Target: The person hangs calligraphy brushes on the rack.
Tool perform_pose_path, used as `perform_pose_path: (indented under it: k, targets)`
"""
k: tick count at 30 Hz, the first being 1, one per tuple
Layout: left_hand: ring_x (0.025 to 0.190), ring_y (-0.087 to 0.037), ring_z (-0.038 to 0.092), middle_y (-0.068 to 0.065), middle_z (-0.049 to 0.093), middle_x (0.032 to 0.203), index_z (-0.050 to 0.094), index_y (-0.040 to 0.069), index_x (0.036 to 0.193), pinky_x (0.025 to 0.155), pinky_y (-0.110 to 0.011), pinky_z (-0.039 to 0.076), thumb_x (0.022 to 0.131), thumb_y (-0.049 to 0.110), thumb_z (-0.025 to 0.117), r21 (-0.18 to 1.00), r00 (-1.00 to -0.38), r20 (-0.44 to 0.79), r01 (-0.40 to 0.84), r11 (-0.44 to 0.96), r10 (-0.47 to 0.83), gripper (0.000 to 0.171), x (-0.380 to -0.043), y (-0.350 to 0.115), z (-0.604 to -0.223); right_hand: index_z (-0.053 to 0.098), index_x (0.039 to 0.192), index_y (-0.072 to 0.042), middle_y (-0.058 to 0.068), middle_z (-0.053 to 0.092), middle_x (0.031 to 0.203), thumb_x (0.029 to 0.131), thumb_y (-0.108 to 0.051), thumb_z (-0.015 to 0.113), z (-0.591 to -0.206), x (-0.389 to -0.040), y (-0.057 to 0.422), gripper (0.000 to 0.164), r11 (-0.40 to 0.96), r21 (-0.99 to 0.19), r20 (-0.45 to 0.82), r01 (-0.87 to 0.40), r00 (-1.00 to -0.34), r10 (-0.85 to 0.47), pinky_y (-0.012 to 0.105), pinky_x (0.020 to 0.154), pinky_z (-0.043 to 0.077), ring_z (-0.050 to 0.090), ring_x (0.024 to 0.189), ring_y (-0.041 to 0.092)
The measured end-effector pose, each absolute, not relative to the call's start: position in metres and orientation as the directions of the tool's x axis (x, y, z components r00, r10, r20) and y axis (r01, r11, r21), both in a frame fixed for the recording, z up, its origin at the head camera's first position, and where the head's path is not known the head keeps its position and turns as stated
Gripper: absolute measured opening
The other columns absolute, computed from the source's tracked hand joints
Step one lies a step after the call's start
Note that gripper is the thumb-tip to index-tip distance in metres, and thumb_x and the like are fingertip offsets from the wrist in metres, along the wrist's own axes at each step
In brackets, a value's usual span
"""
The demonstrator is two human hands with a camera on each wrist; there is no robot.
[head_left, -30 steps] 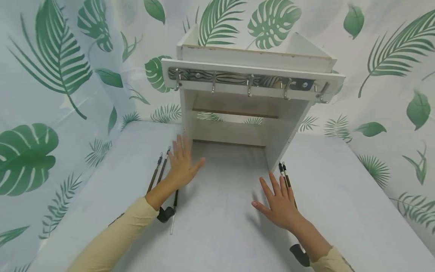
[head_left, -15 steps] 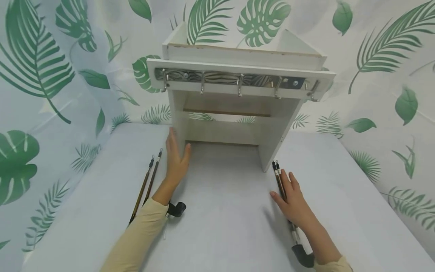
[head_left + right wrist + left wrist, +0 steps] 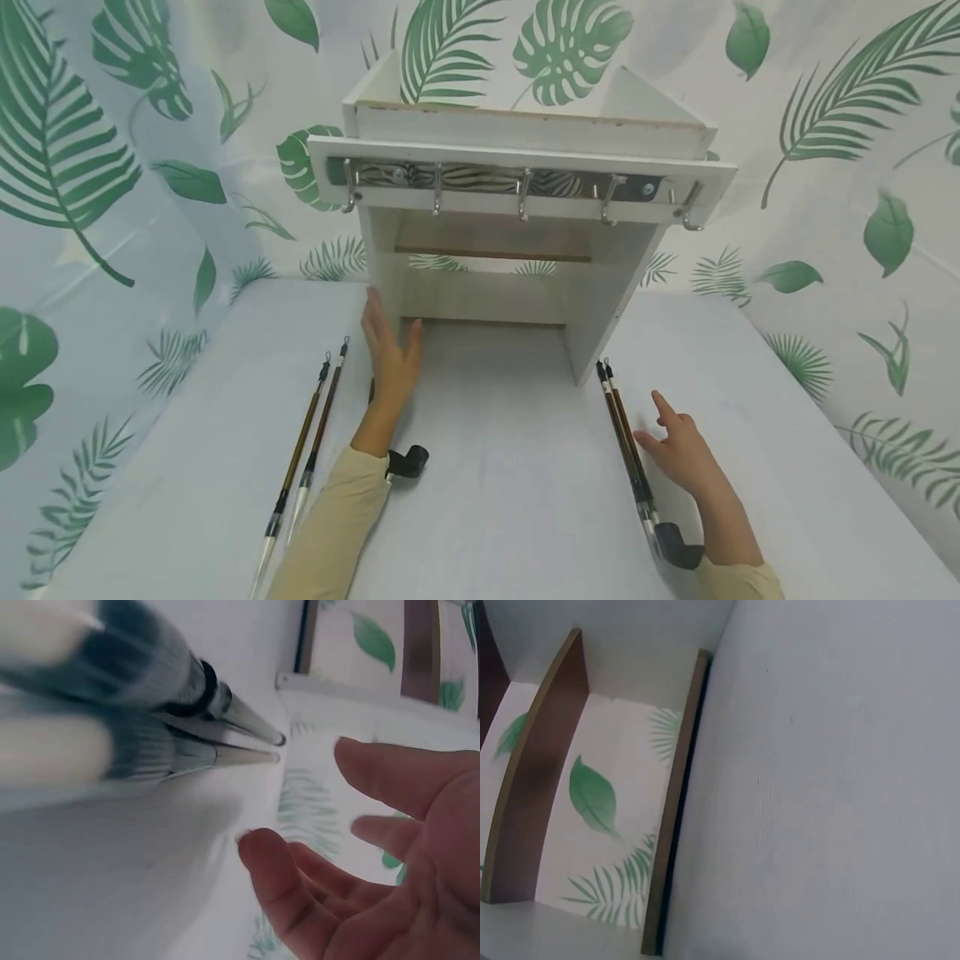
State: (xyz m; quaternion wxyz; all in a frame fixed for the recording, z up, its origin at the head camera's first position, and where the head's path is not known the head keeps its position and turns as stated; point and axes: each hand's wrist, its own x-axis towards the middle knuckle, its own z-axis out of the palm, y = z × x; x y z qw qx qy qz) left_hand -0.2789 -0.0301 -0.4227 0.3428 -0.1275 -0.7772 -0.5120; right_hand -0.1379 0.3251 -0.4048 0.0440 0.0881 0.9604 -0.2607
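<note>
In the head view my left hand (image 3: 392,367), fingers straight and thumb apart, is beside the left front edge of a white shelf unit (image 3: 525,129). It holds nothing. My right hand (image 3: 682,454) is just right of two writing brushes (image 3: 624,433) lying side by side. Its index finger points forward while the others bend loosely, with nothing between them. The right wrist view shows those capped brushes (image 3: 142,645) large at the left, apart from the right hand (image 3: 442,832). Two more writing brushes (image 3: 300,450) lie left of my left arm, which mostly hides another dark stick.
A rail with metal hooks (image 3: 487,179) runs across the unit's upper front. Brown-edged shelves (image 3: 544,765) show inside it in the left wrist view. A white cloth (image 3: 495,483) covers the table, and a leaf-patterned curtain (image 3: 810,208) hangs behind and at the sides.
My left hand has turned more upright alongside the unit. My right hand has moved right, off the brushes it overlapped, and its fingers have bent except the index. The view has shifted slightly.
</note>
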Motion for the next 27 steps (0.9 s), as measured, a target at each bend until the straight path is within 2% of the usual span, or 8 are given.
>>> perform_pose_path:
  k: [4,7,11,15,18,27]
  targets:
    - [0.134,-0.036,0.021,-0.024,0.018,0.143,0.005,0.001,0.145,0.107,-0.053,0.025,0.093,0.018,0.049,0.673,-0.69,0.701,0.555,0.489,-0.18,0.07,-0.283,-0.028,-0.425,0.014,0.143,0.004,0.037,0.041,0.118,0.089,-0.022,0.055,-0.405,-0.148,0.329,0.072,0.827,-0.509,-0.209,0.239,-0.966,0.151,0.043,0.067,0.051,0.062,0.076,0.028]
    - [0.13,-0.038,0.027,-0.026,0.025,0.139,0.009,0.0,0.144,0.105,-0.052,0.028,0.094,0.011,0.047,0.647,-0.663,0.723,0.551,0.527,-0.194,0.064,-0.286,-0.029,-0.424,0.018,0.142,0.001,0.033,0.044,0.118,0.09,-0.026,0.054,-0.403,-0.153,0.33,0.068,0.801,-0.524,-0.256,0.29,-0.95,0.177,0.043,0.068,0.05,0.062,0.074,0.021]
    - [0.125,-0.039,0.036,-0.028,0.033,0.132,0.017,0.0,0.144,0.102,-0.05,0.033,0.092,0.001,0.043,0.62,-0.625,0.751,0.553,0.557,-0.215,0.058,-0.288,-0.032,-0.425,0.024,0.14,0.0,0.031,0.047,0.118,0.091,-0.029,0.053,-0.407,-0.153,0.33,0.064,0.768,-0.535,-0.304,0.352,-0.928,0.213,0.043,0.068,0.049,0.063,0.077,0.02]
    - [0.121,-0.04,0.04,-0.028,0.038,0.128,0.02,0.007,0.145,0.101,-0.049,0.035,0.091,-0.005,0.04,0.596,-0.593,0.773,0.559,0.576,-0.226,0.059,-0.29,-0.035,-0.431,0.03,0.138,-0.001,0.027,0.05,0.115,0.09,-0.029,0.055,-0.414,-0.152,0.33,0.061,0.765,-0.529,-0.325,0.366,-0.921,0.216,0.041,0.066,0.049,0.062,0.076,0.018]
    - [0.12,-0.039,0.042,-0.028,0.04,0.127,0.02,0.012,0.146,0.101,-0.047,0.036,0.091,-0.006,0.038,0.585,-0.579,0.782,0.558,0.589,-0.229,0.06,-0.291,-0.038,-0.432,0.034,0.135,0.0,0.025,0.053,0.11,0.088,-0.026,0.057,-0.417,-0.153,0.329,0.058,0.766,-0.531,-0.325,0.363,-0.922,0.212,0.039,0.065,0.048,0.061,0.076,0.019]
    - [0.119,-0.038,0.044,-0.026,0.041,0.126,0.019,0.014,0.146,0.099,-0.046,0.039,0.092,-0.004,0.04,0.57,-0.571,0.794,0.578,0.585,-0.209,0.06,-0.294,-0.041,-0.434,0.043,0.127,0.006,0.023,0.056,0.101,0.085,-0.018,0.059,-0.425,-0.156,0.327,0.051,0.761,-0.531,-0.334,0.372,-0.917,0.216,0.036,0.068,0.052,0.059,0.079,0.02]
